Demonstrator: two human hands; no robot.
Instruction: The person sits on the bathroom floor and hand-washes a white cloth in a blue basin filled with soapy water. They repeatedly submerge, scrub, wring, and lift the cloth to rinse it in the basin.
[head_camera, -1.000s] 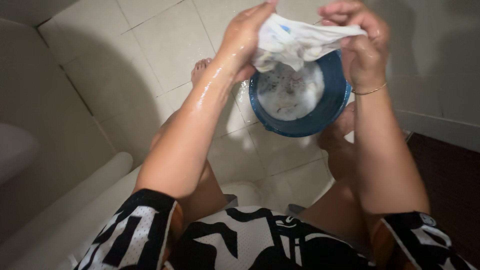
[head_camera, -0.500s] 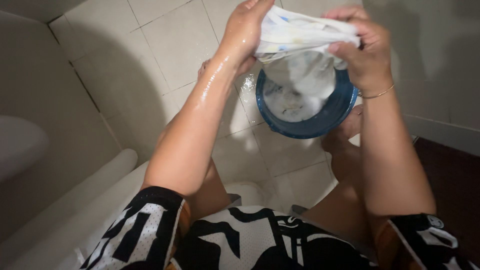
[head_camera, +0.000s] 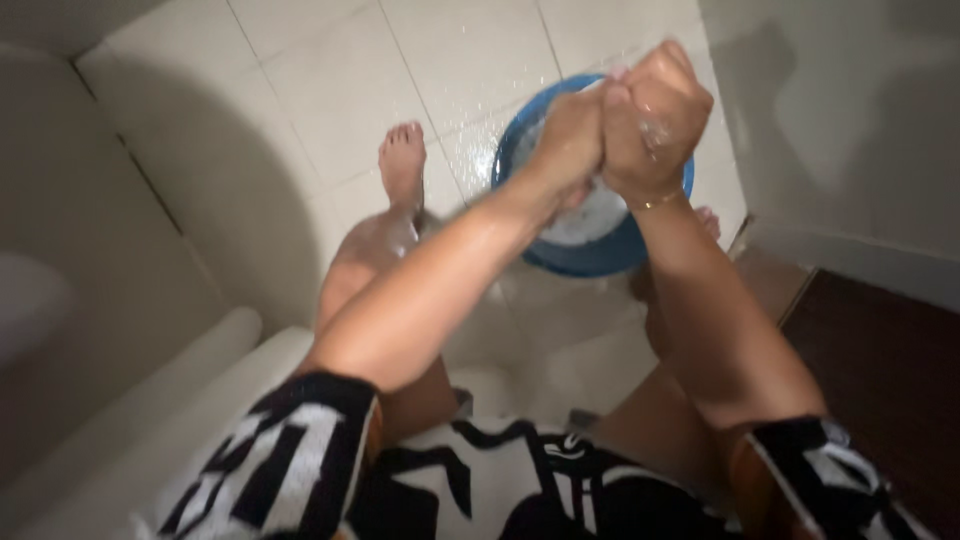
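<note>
Wet white cloth (head_camera: 598, 186): almost wholly hidden inside both fists, only a small pale wad visible below the knuckles. Position: above the far right part of the scene, directly over the blue basin (head_camera: 600, 255). Pattern and full shape not discernible; frame blurred by motion.

Left hand (head_camera: 570, 135): grip fully closed into a fist around the cloth, wrist and forearm glistening with water. Right hand (head_camera: 655, 115): grip fully closed on the same cloth, knuckles pressed against those of the left hand, droplets on the skin. Thin gold-coloured bracelet (head_camera: 655, 202) around the right wrist.

Basin: round, smooth plastic, deep blue wall, filled with whitish soapy water. Standing on the tiled floor (head_camera: 330, 90), just beside the right foot (head_camera: 708, 220).

Floor: large square glazed tiles, pale cream, thin grout lines, scattered wet specks near the basin. Bare left foot (head_camera: 402, 160) flat on the tiles, left of the basin. Dark brown surface (head_camera: 890, 400) at near right. Black-and-white mesh jersey (head_camera: 300, 460) along the near edge, loose, with bold stripes.
</note>
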